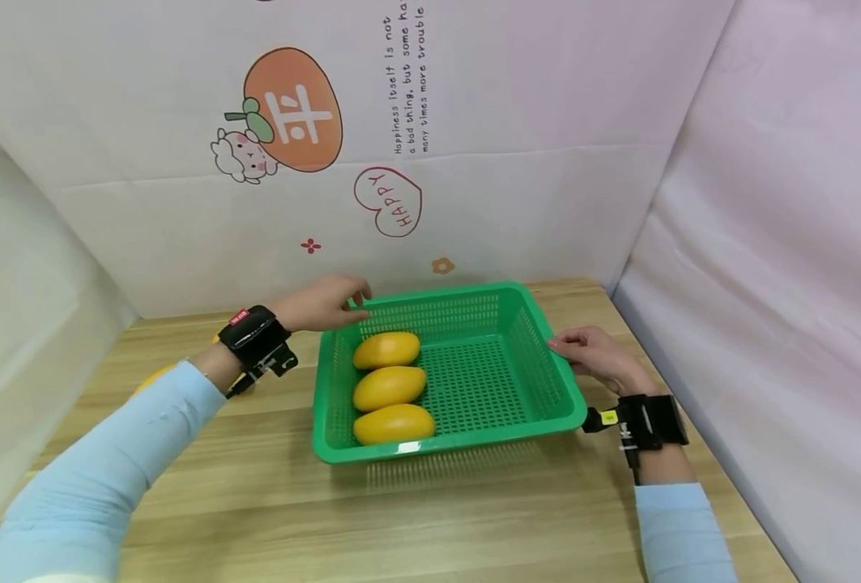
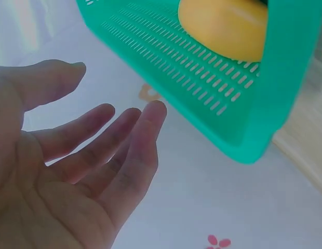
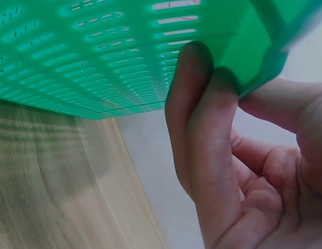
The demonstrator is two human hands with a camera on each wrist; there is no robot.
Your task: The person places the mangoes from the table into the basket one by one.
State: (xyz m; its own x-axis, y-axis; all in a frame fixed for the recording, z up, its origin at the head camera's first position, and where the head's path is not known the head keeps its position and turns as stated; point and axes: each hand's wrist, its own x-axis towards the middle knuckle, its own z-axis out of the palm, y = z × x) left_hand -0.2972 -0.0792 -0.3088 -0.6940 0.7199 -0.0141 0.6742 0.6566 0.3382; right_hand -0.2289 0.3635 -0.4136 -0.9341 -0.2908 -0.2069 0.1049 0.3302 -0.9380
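Observation:
A green plastic basket [image 1: 474, 441] with slotted walls holds three yellow mangoes, lined up along its left side: a back mango [image 1: 387, 350], a middle mango [image 1: 390, 388] and a front mango [image 1: 394, 424]. My right hand [image 1: 601, 356] pinches the basket's right rim, thumb above and fingers [image 3: 210, 140] bent beneath it. In the right wrist view the slotted wall stands above the tabletop. At the back left corner, my left hand [image 1: 322, 303] hovers by the rim with its fingers [image 2: 135, 155] spread and slightly bent, and nothing is in its grasp.
More yellow fruit [image 1: 155, 379] lies on the wooden table [image 1: 270, 518] at the left, mostly hidden behind the left forearm. A white printed cloth [image 1: 532, 162] hangs behind the table, and pale cloth walls stand on both sides.

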